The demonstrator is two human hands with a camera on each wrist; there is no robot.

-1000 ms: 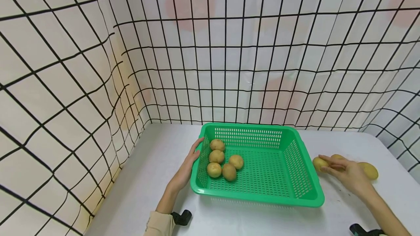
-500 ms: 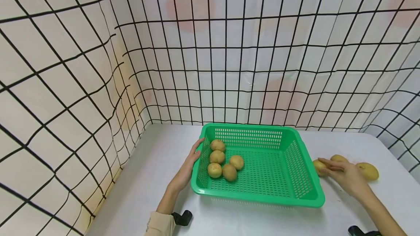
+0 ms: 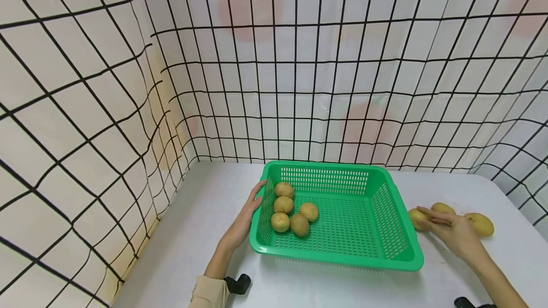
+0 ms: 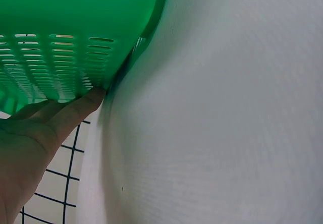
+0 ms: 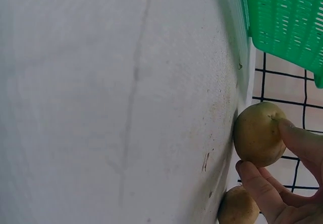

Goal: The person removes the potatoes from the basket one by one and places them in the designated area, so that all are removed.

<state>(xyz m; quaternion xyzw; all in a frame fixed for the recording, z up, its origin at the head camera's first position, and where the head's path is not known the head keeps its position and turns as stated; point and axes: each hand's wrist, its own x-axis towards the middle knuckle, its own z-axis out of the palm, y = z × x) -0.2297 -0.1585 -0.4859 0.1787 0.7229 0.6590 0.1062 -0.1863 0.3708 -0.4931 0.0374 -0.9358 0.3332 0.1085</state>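
Observation:
A green plastic basket (image 3: 334, 261) stands mid-table in the head view, with several potatoes (image 3: 299, 225) grouped at its left side. Against its left outer wall (image 4: 75, 12) rests my left hand (image 3: 241, 222), fingers extended along the side up to the rim. Right of the basket, my right hand (image 3: 455, 234) pinches a potato (image 3: 414, 216) between thumb and fingers. In the right wrist view the thumb presses one side of this potato (image 5: 258, 133), and fingertips touch its lower side. It sits close to the table surface.
Two more potatoes lie beside the right hand: one behind it (image 3: 442, 207), one to its right (image 3: 480, 224). Black netting (image 3: 317, 91) over pale sheeting encloses the back and sides of the white table (image 3: 171, 251). Dark dirt specks (image 5: 206, 161) mark the tabletop near the held potato.
My right hand has shifted slightly left and closer around the potato, which moved a little toward the basket. The left hand and basket stay in place.

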